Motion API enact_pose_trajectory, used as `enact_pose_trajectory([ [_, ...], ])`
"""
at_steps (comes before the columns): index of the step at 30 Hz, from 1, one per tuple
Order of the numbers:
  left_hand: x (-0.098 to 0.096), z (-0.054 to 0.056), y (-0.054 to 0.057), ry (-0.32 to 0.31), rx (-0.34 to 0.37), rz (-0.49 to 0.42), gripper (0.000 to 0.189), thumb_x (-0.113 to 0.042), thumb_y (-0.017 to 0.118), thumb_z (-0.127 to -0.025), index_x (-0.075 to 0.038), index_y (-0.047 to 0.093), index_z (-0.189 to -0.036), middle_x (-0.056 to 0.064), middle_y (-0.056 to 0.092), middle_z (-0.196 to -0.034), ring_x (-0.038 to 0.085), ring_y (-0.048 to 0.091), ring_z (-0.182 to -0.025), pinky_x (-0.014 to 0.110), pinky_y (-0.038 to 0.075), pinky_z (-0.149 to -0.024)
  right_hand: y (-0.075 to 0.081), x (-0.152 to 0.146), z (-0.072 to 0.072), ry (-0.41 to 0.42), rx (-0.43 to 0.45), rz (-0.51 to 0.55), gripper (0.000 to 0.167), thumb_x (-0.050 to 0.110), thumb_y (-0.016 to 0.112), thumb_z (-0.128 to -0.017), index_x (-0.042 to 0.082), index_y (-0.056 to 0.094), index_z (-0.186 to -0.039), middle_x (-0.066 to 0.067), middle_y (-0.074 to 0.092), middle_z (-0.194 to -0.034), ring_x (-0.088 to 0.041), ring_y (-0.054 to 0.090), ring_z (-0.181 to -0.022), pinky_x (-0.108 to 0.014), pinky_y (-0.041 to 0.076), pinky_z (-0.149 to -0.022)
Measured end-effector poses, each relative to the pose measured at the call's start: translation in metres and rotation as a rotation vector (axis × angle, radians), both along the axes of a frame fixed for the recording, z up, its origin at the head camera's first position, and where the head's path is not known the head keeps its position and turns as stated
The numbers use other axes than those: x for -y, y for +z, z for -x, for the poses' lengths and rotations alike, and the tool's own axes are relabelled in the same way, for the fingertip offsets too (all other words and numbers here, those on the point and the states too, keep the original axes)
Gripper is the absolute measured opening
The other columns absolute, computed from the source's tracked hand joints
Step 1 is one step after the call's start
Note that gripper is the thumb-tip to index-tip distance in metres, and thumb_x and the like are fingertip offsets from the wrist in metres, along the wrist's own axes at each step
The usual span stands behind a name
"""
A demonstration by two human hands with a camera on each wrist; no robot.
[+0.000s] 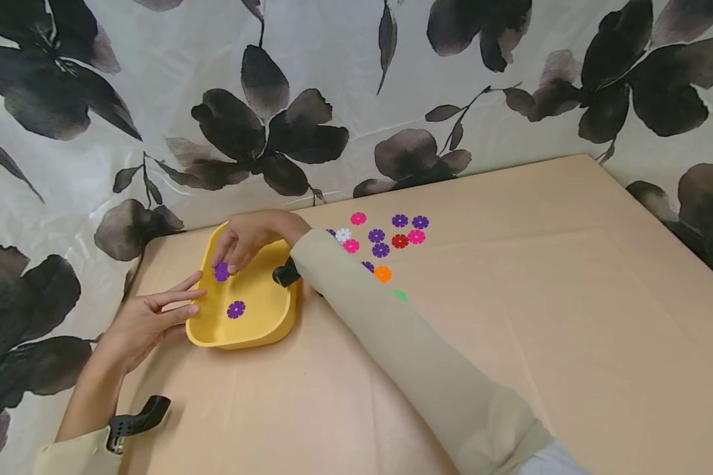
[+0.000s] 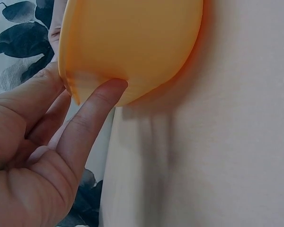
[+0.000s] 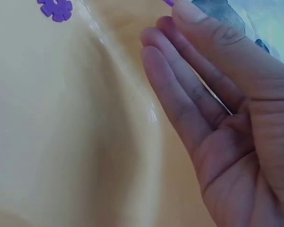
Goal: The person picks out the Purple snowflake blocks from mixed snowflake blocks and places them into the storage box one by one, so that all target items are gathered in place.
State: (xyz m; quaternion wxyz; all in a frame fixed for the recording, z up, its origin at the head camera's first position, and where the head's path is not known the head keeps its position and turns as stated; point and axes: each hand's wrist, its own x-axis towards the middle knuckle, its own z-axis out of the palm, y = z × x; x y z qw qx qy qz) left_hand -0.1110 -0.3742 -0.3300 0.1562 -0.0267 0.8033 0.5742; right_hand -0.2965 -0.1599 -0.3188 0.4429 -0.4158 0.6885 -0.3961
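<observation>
Touched the tray (image 1: 267,290) at its 9 o'clock wall with the left hand (image 1: 147,321), using straight, spread fingers. Noted one loose disc (image 1: 236,309) inside at 7 o'clock. Pinched the held disc (image 1: 222,272) narrowly in the right hand (image 1: 252,234), at the tray's 10 o'clock. Judged it light, stiff, likely slippery; best taken by the edge. Saw spare discs (image 1: 376,235) beyond, at 2 o'clock.

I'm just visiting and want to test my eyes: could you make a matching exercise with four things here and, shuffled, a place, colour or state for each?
1. Left hand
2. Right hand
3. Tray
4. Orange disc

A. Yellow
B. On the table near other discs
C. Pinching a purple disc
D. Touching the tray's outside

Pairs: 1-D, 2-C, 3-A, 4-B
</observation>
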Motion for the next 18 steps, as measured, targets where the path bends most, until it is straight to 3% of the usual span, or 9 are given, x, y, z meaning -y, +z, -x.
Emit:
enact_pose_trajectory([
  [3, 0.0001, -0.0010, 0.0008, 0.003, -0.002, 0.017, 0.050, -0.010, 0.072, -0.095, 0.007, 0.055, -0.139, -0.005, 0.032, -0.164, -0.013, 0.060, -0.112, 0.025, 0.059, -0.085, -0.0031, 0.0014, -0.0003, 0.014, 0.012, 0.004, 0.036, 0.005, 0.076, -0.090, 0.004, 0.072, -0.125, -0.004, 0.076, -0.112, -0.017, 0.070, -0.107, -0.024, 0.058, -0.091],
  [9, 0.0015, -0.0006, 0.0040, 0.009, -0.004, 0.071, 0.050, -0.013, 0.073, -0.094, 0.003, 0.058, -0.138, -0.009, 0.035, -0.162, -0.016, 0.059, -0.110, 0.024, 0.059, -0.084, -0.0028, 0.0014, -0.0009, 0.106, -0.101, 0.020, 0.037, 0.009, 0.076, -0.091, 0.005, 0.071, -0.128, -0.003, 0.074, -0.120, -0.013, 0.066, -0.113, -0.017, 0.053, -0.096],
  [18, 0.0026, -0.0004, -0.0015, -0.002, -0.015, 0.013, 0.048, -0.010, 0.073, -0.094, 0.004, 0.059, -0.137, -0.010, 0.036, -0.161, -0.014, 0.059, -0.113, 0.025, 0.059, -0.084, 0.0016, -0.0058, 0.0024, 0.152, -0.243, -0.048, 0.047, 0.017, 0.076, -0.093, 0.010, 0.064, -0.138, -0.001, 0.064, -0.139, -0.009, 0.058, -0.128, -0.014, 0.048, -0.100],
])
